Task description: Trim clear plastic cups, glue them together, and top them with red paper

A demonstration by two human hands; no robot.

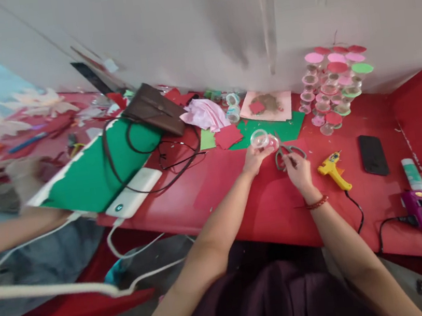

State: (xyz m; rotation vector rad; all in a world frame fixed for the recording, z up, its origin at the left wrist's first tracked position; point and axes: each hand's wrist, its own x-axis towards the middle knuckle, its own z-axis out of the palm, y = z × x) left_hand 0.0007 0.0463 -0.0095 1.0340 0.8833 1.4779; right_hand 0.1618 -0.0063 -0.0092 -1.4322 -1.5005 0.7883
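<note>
left hand (255,159) holds a clear cup (259,139) over the red table (174,205); right hand (298,169), curled narrow, overlaps gray scissors (282,150), grip unclear. a yellow glue gun (333,169) and phone (373,155) lie rightward; behind, cup stacks (329,90) bear colored discs (338,67).

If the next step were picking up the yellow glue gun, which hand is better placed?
Probably the right hand, though it is at the scissors: the glue gun lies just beside it. The left hand is farther off and holds a clear plastic cup.
</note>
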